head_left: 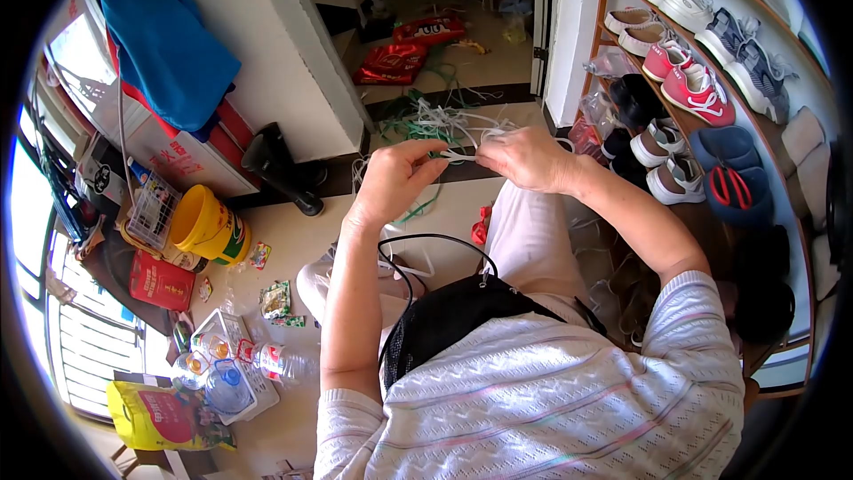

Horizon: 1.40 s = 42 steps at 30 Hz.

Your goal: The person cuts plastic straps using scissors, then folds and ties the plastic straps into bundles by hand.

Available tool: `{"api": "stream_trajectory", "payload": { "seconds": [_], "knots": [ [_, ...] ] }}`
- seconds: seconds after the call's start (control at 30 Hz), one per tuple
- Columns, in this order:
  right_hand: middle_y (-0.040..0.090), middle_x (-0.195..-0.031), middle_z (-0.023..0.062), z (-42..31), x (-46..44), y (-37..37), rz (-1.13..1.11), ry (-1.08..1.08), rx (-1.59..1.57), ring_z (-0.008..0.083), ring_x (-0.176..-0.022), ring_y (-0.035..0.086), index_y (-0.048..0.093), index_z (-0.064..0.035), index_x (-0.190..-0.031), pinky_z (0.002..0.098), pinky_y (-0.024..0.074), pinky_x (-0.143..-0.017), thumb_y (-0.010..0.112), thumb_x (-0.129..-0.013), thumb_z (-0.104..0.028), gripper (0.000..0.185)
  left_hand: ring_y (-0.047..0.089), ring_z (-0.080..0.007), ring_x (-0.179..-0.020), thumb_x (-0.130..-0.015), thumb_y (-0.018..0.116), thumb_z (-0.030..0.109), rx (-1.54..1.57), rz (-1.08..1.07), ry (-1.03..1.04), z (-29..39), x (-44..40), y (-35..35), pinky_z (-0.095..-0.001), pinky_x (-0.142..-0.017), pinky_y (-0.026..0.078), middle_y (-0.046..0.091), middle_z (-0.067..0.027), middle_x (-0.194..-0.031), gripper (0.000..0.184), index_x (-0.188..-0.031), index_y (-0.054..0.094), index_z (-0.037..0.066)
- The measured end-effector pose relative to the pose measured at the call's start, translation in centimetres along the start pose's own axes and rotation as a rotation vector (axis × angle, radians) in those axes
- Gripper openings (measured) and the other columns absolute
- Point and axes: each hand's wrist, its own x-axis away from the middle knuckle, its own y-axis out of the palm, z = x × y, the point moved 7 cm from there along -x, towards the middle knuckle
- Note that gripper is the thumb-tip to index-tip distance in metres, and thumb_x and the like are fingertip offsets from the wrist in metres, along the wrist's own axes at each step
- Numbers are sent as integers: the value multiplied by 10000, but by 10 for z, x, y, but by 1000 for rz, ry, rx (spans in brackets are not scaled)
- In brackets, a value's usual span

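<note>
My left hand (393,181) pinches one part of a white plastic strip (458,156) between thumb and fingers. Close by on the right, my right hand (530,160) grips the same strip, its fingers curled and partly hiding it. The short stretch between both hands is in plain sight, held above my knees. Just beyond them, a tangle of white and green plastic strips (425,123) lies on the floor by the doorway. Whether the held strip joins that pile I cannot tell.
Shoes fill a wooden rack (597,36) on the right. Black rubber boots (283,169) stand near the left wall, beside a yellow bucket (211,224). A white basket (258,396) with plastic bottles sits lower left. Red bags (391,64) lie beyond the doorway.
</note>
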Motion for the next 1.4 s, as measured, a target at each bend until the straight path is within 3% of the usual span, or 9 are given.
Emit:
{"api": "stream_trajectory", "payload": {
  "seconds": [0.17,0.37,0.47,0.57,0.73,1.03,1.17,1.27,1.4],
  "knots": [
    [574,-688,99,-10,3,-1,-91,-64,76,285,-663,583,553,-58,-762,384,450,-561,540,-824,-194,150,600,-217,-625,-785,623,169,5,-117,-65,-2,1,5,-294,-609,474,637,-159,-739,199,-902,661,14],
    [580,-694,92,-23,5,-6,-153,-103,56,278,-678,591,556,-63,-785,373,462,-575,539,-824,-189,133,556,-122,-580,-796,621,181,119,-344,-80,-19,3,17,-253,-552,450,640,-82,-684,197,-891,673,16],
    [593,-715,96,-17,3,-13,16,-33,-9,284,-681,590,561,-55,-817,372,463,-579,559,-825,-148,94,502,-69,-553,-823,623,215,383,-218,-330,-29,5,11,-226,-496,403,607,-25,-664,229,-898,668,4],
    [594,-680,93,-8,3,-13,293,23,3,272,-638,595,551,-62,-811,365,457,-536,558,-835,-152,93,471,-57,-538,-847,617,241,775,-42,-272,-35,4,23,-207,-468,360,585,-9,-673,253,-893,655,-5],
    [594,-686,94,-4,3,-4,557,88,55,269,-615,593,539,-57,-806,354,447,-502,587,-804,-103,67,484,-57,-563,-866,596,224,941,172,-222,-29,4,28,-186,-488,367,606,-25,-722,235,-903,642,-3],
    [591,-701,105,-18,-16,13,610,150,-78,290,-633,590,515,-38,-794,370,452,-518,560,-779,-24,50,560,-105,-720,-897,540,165,768,514,-101,-32,-6,12,-226,-699,455,626,-63,-841,215,-932,611,-34],
    [595,-690,116,-13,-30,31,621,248,-367,289,-607,591,541,-26,-840,355,460,-522,518,-813,-28,36,578,-128,-741,-918,495,176,965,580,-66,-28,-15,13,-240,-705,466,623,-98,-869,227,-946,577,-34],
    [622,-715,81,-15,-37,38,573,338,-517,174,-608,611,579,-6,-959,280,472,-541,505,-867,-57,129,579,-131,-741,-930,473,195,987,625,-117,-23,-16,11,-242,-703,468,620,-108,-865,231,-960,557,-17],
    [621,-740,124,-4,-47,66,588,511,-945,183,-650,612,582,-1,-842,276,464,-569,479,-899,-132,176,552,-105,-750,-932,470,200,916,620,-94,-27,-24,7,-213,-682,437,609,-81,-834,213,-961,544,2]
  ]
}}
